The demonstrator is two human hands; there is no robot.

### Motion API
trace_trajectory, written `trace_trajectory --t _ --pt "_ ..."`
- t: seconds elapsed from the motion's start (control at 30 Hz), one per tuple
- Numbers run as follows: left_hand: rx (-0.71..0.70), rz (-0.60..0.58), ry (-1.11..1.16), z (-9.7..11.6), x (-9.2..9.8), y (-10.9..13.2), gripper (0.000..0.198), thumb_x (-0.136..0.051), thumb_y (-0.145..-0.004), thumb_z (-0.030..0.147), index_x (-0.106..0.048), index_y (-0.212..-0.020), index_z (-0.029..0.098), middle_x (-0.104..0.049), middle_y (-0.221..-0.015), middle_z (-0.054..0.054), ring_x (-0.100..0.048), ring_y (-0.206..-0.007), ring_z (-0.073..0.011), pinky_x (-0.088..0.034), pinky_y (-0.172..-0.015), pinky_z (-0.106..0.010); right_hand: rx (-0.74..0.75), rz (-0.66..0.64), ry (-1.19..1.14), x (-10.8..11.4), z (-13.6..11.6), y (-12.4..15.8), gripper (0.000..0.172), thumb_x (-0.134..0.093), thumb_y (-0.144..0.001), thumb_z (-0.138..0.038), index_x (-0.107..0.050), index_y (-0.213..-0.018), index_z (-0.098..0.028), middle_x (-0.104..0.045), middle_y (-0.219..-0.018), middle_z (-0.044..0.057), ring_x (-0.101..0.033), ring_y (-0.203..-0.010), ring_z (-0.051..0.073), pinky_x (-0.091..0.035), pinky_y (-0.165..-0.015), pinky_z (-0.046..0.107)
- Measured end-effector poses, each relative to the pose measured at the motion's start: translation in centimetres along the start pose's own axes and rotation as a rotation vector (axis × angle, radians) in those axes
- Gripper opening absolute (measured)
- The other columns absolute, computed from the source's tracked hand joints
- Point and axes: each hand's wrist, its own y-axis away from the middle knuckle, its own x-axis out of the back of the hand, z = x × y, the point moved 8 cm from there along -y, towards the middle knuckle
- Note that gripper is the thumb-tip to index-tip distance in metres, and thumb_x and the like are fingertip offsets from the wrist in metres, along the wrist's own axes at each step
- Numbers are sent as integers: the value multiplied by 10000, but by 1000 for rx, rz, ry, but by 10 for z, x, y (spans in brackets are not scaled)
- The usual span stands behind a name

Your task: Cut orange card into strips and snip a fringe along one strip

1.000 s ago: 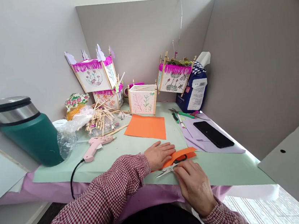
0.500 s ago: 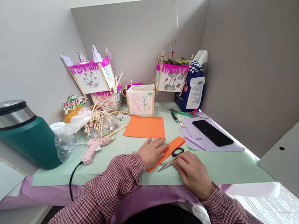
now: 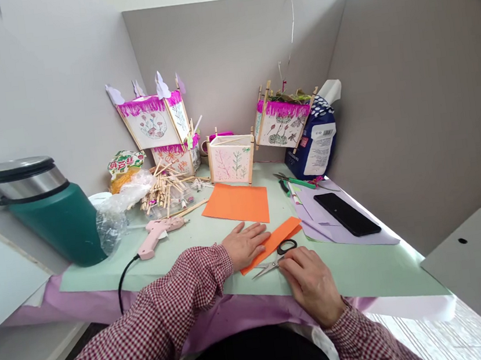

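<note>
My left hand (image 3: 245, 246) lies flat, fingers stretched out, across the left part of a folded orange paper strip (image 3: 279, 237). Closed around one handle of a small pair of scissors (image 3: 269, 266) is my right hand (image 3: 312, 282). The scissors' blades are apart and point left, just in front of the strip; their other black handle ring shows above my fingers. Beyond my left hand lies an orange paper sheet (image 3: 238, 203). Behind that sheet stands a small white paper lantern (image 3: 231, 160) on a stick frame, painted with pink and green plants.
At left are a pink glue gun (image 3: 158, 237), a green bottle (image 3: 59, 225) and a pile of sticks (image 3: 165, 190). Decorated lanterns (image 3: 152, 126) stand behind. To the right, a black phone (image 3: 346, 213) rests on purple paper (image 3: 313, 220), near green-handled pliers (image 3: 300, 183).
The camera's view has turned slightly left, so most things sit a little farther right in the picture. Both hands hold nearly the same place, and the scissors stay in my right hand.
</note>
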Motion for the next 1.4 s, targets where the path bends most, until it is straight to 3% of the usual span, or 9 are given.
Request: trace_trajectory --t 0.47,0.6,0.67,0.73,0.83,0.93,1.07,1.23,1.4 --pt "-8 -11 8 1 1 1 445 -209 -912 369 -299 -1328 239 -287 -1413 -30 -204 -1305 -158 -122 -1052 -413 15 13 -86 -3 -19 -3 157 -428 -821 -119 -557 -751 -175 -509 -756 45 -436 -739 156 -334 -669 301" --pt "-6 -5 29 2 2 1 438 -228 -910 364 -318 -1319 234 -296 -1409 -34 -215 -1302 -159 -131 -1052 -418 72 -44 -175 0 -23 4 148 -434 -822 -129 -565 -779 -182 -521 -768 42 -454 -736 152 -355 -667 305" --pt "-13 7 48 1 4 0 430 -248 -907 359 -346 -1304 226 -318 -1398 -43 -231 -1297 -164 -147 -1049 -425 70 -10 -233 10 -13 10 128 -452 -816 -139 -571 -816 -187 -535 -794 46 -476 -754 157 -380 -678 315" --pt "-19 47 81 0 10 1 406 -263 -907 337 -392 -1275 223 -363 -1373 -42 -270 -1280 -161 -173 -1045 -418 -18 138 -264 26 12 16 113 -477 -806 -150 -573 -849 -190 -547 -835 57 -499 -789 171 -409 -705 336" --pt "27 205 145 -4 31 7 374 -260 -909 288 -475 -1207 219 -488 -1273 -42 -400 -1193 -146 -252 -1019 -368 -214 396 -263 46 56 27 95 -504 -797 -183 -575 -860 -195 -557 -866 68 -524 -834 194 -438 -738 372" --pt "107 334 182 -3 50 24 368 -315 -892 355 -531 -1150 208 -571 -1147 -64 -498 -1065 -170 -361 -932 -338 -334 523 -269 51 81 38 75 -508 -797 -204 -571 -834 -192 -565 -852 64 -537 -822 196 -448 -730 377" --pt "125 235 124 16 46 43 528 -525 -741 522 -517 -1166 209 -562 -1129 -81 -499 -1015 -241 -397 -873 -398 -390 558 -301 48 87 42 65 -514 -794 -195 -572 -821 -189 -568 -846 54 -539 -814 185 -448 -737 367" --pt "193 297 131 19 41 51 289 -445 -837 280 -562 -1092 211 -603 -1081 -47 -518 -985 -206 -411 -868 -379 -421 576 -327 48 89 43 68 -513 -800 -213 -574 -814 -186 -571 -841 58 -539 -810 187 -446 -731 366" --pt "276 394 111 8 41 51 301 -349 -855 161 -600 -1016 205 -655 -933 -44 -580 -884 -176 -470 -788 -320 -430 585 -334 48 91 45 88 -514 -801 -238 -581 -826 -188 -580 -848 60 -544 -812 191 -446 -731 367"
